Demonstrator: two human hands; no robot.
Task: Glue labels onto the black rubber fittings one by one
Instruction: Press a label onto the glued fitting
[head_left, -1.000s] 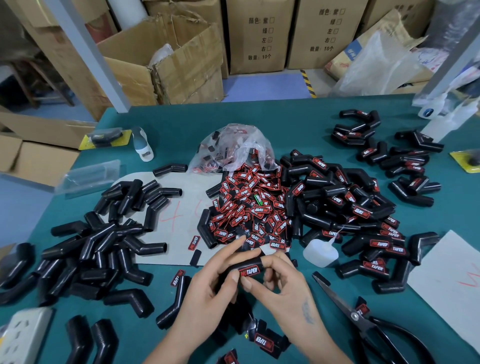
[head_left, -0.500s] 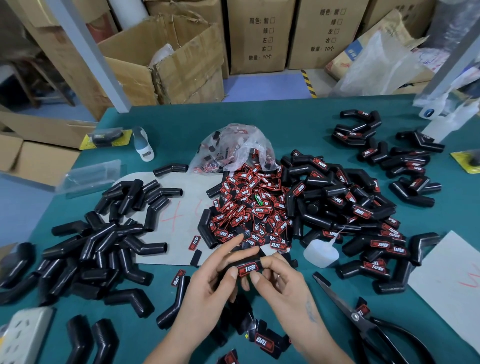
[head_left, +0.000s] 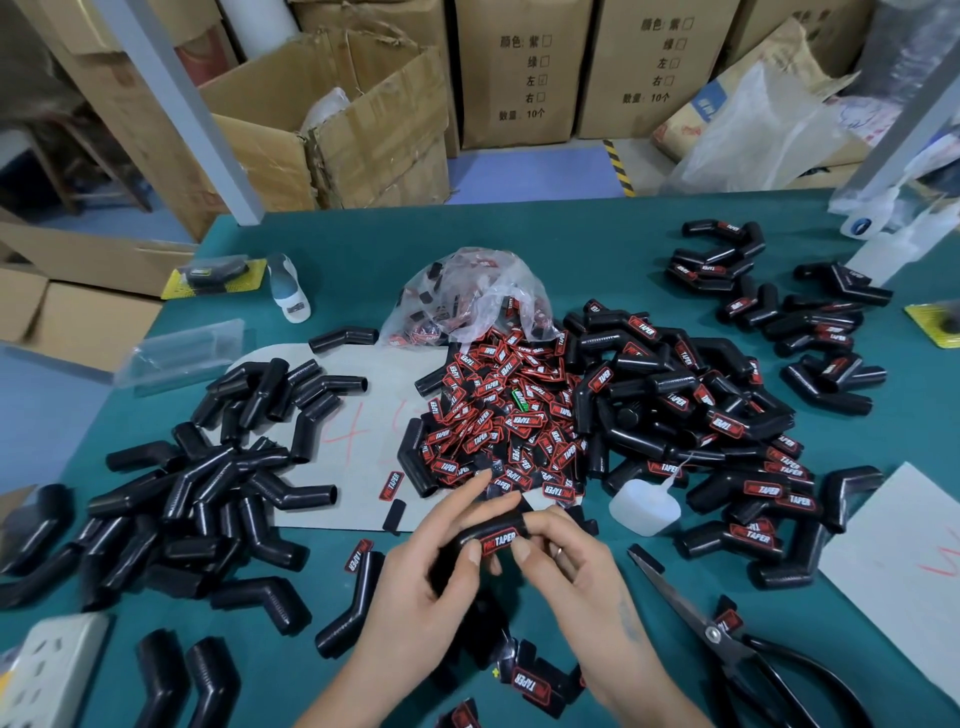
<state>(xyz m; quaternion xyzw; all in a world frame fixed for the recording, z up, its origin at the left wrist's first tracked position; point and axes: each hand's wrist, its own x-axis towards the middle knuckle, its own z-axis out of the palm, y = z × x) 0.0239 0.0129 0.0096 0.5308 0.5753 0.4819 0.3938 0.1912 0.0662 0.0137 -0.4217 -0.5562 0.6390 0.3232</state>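
Two hands pinch one black fitting (head_left: 488, 535) just above table (head_left: 597, 244): left hand (head_left: 431, 566) wraps the body, right hand (head_left: 566, 561) thumb + fingers on the red label's (head_left: 500, 541) end. Advice: press label flat edge to edge, keep it square while glue grabs. Label pile (head_left: 498, 415) beyond, unlabelled fittings (head_left: 208, 478) left, finished ones (head_left: 701, 405) right w/ glue bottle (head_left: 641, 506).

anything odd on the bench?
One green label sits in the pile of red-and-black labels; it is the only green one visible. The glue bottle lies tipped among the labelled fittings; no spill visible.
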